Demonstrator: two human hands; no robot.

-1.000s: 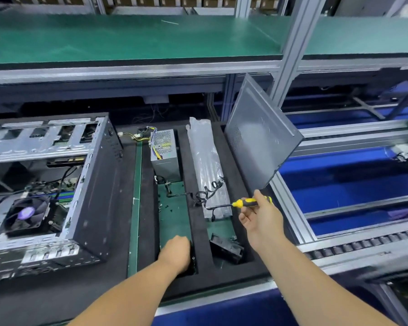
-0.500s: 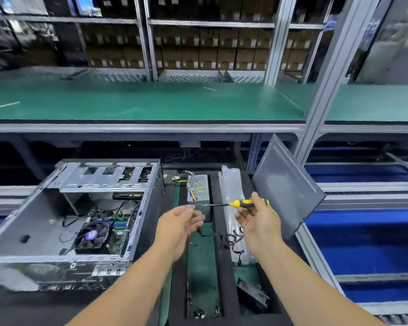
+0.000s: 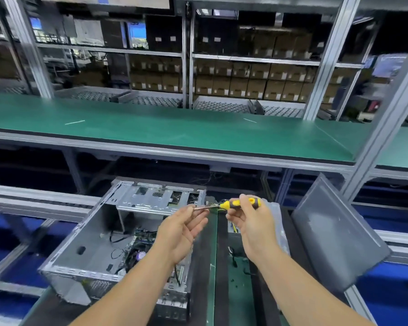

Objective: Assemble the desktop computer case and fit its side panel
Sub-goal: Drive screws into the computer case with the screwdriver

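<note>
The right hand (image 3: 252,222) grips a yellow-handled screwdriver (image 3: 236,204) while the left hand (image 3: 181,228) pinches its shaft tip. Below lies the open computer case (image 3: 99,243); the grey side panel (image 3: 335,234) leans tilted at right, beside a plastic-wrapped bundle (image 3: 277,222).

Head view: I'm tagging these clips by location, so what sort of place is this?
Most likely an electronics assembly line in a factory. An open computer case lies on a long bench beside green mats, rows of cardboard cartons fill racks behind, and the right hand holds a screwdriver.

No legible text — box labels blurred.
</note>
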